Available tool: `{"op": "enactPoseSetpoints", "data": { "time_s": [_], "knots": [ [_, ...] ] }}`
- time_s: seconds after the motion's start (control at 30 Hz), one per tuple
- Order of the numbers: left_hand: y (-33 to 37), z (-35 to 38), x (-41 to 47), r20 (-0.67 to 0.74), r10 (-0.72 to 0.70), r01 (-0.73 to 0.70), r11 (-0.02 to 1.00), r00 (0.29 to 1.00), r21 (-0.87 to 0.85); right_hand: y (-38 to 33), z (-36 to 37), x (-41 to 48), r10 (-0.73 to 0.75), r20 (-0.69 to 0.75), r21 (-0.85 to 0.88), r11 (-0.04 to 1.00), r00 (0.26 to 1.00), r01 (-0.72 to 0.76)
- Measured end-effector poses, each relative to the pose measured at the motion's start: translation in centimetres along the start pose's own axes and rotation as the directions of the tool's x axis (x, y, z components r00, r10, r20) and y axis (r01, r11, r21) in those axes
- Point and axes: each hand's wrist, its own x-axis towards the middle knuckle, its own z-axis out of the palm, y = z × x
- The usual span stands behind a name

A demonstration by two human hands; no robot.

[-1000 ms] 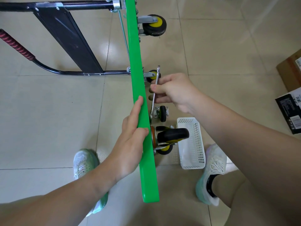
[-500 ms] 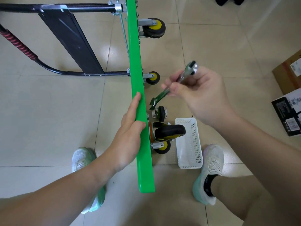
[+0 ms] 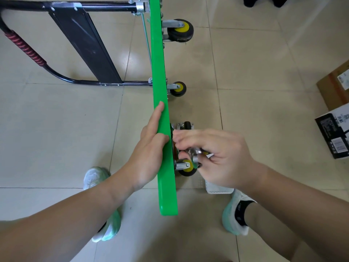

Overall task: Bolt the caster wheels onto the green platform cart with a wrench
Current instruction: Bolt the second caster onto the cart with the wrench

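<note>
Left shoe (image 3: 96,176) and right shoe (image 3: 236,214) stand nearest us on the floor (image 3: 56,138), one each side of the deck (image 3: 166,186). The green deck stands on its long edge and runs away from us. White basket (image 3: 219,190) sits on the floor just right of the deck's near end. The right hand covers most of it, so we can't tell the contents.

Left hand (image 3: 149,148) lies flat against the deck's upper edge, fingers straight, thumb over the top, gripping nothing. Right hand (image 3: 217,157) is just right of the deck, fingers curled round the wrench (image 3: 193,154). Only its shiny end shows; we can't tell if it's on a bolt.

Under that hand a caster (image 3: 187,168) with a yellow hub sits against the deck's underside. Just beyond, a loose caster (image 3: 186,126) lies on the floor.

Farther along the deck we see a third caster (image 3: 178,88), and at its far end a fourth caster (image 3: 180,32). Black handle (image 3: 85,44) with red grip (image 3: 24,48) reaches left. Boxes (image 3: 334,135) sit at the floor's right edge.
</note>
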Motion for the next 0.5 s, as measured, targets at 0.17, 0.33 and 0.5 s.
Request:
{"op": "enactPoseSetpoints", "data": {
  "time_s": [0.17,0.33,0.5],
  "knots": [
    [0.0,0.0,-0.1,0.028,0.018,-0.017,1.000,0.999,-0.016,0.1,1.3,-0.4,-0.067,-0.029,-0.044,0.997,0.997,0.065],
    [0.2,-0.3,-0.3,0.062,0.036,-0.036,0.999,0.997,0.000,0.3,1.6,0.1,-0.085,-0.042,-0.102,0.992,0.996,0.081],
    [-0.2,-1.1,0.3,0.095,-0.019,0.019,1.000,0.995,0.002,0.6,2.1,-0.9,-0.181,0.022,-0.160,0.970,0.983,0.182]
  ]
}}
